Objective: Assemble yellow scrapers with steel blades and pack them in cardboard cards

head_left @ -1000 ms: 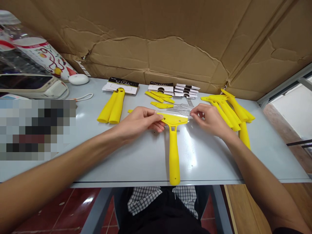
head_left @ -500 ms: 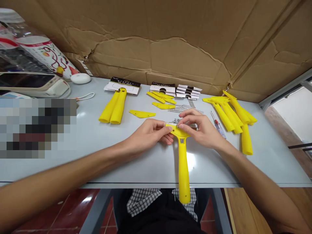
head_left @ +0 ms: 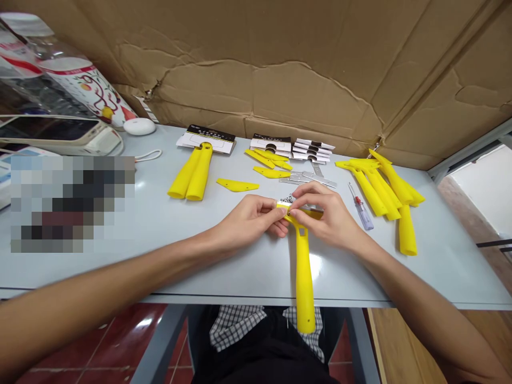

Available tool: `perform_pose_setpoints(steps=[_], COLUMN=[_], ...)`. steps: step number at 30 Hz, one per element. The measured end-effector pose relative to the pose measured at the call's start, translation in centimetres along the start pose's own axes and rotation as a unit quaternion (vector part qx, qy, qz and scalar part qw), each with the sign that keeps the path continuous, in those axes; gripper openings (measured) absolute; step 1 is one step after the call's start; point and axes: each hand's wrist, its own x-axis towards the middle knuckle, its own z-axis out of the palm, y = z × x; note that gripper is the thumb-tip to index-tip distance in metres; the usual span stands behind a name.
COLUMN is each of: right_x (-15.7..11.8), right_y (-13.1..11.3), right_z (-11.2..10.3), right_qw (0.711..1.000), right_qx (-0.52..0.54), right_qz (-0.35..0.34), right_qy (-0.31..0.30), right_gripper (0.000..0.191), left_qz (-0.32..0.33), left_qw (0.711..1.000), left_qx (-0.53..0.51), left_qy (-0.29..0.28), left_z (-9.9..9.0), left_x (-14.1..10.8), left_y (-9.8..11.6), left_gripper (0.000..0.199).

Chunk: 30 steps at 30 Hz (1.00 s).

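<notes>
My left hand pinches the left end of the wide head of a yellow plastic scraper handle. The handle points toward me, its round end past the table edge. A metal blade edge shows along the head, partly behind my fingers. My right hand is closed, thumb and fingertips together at the hole near my left thumb, on what looks like a small screw, mostly hidden. Just beyond the head lies a small pile of screws or nuts. A screwdriver with a clear handle rests to the right.
Yellow cover plates, metal blades and folded cards lie farther back. Two yellow handles are at left, several more at right. A phone and bottles stand far left. Cardboard walls the back.
My right fingertips have moved left along the scraper head to the hole by my left thumb. My left hand still grips the head. The whole view has shifted slightly.
</notes>
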Motion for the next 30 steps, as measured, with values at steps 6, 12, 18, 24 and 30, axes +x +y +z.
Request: perform_pose_setpoints(steps=[6, 12, 18, 24, 30], right_x=[-0.1, 0.0, -0.1, -0.1, 0.6], right_y=[0.0, 0.2, 0.1, 0.0, 1.0], right_z=[0.2, 0.3, -0.1, -0.7, -2.0], right_qw=[1.0, 1.0, 1.0, 1.0, 0.968], right_qx=[-0.002, 0.006, 0.0, 0.006, 0.15], right_qz=[-0.008, -0.005, -0.024, -0.013, 0.198], right_qy=[0.006, 0.007, 0.006, 0.019, 0.039], right_gripper=[0.01, 0.011, 0.017, 0.026, 0.027], left_qz=[0.001, -0.01, -0.023, -0.023, -0.022], left_qw=[1.0, 1.0, 1.0, 1.0, 0.998], left_qx=[-0.001, -0.011, -0.016, -0.008, 0.004], left_qy=[-0.004, 0.003, 0.009, 0.014, 0.055], left_z=[0.0, 0.0, 0.1, -0.1, -0.8], left_x=[-0.1, 0.1, 0.0, 0.1, 0.6], left_y=[0.1, -0.1, 0.2, 0.4, 1.3], left_gripper=[0.027, 0.025, 0.026, 0.026, 0.026])
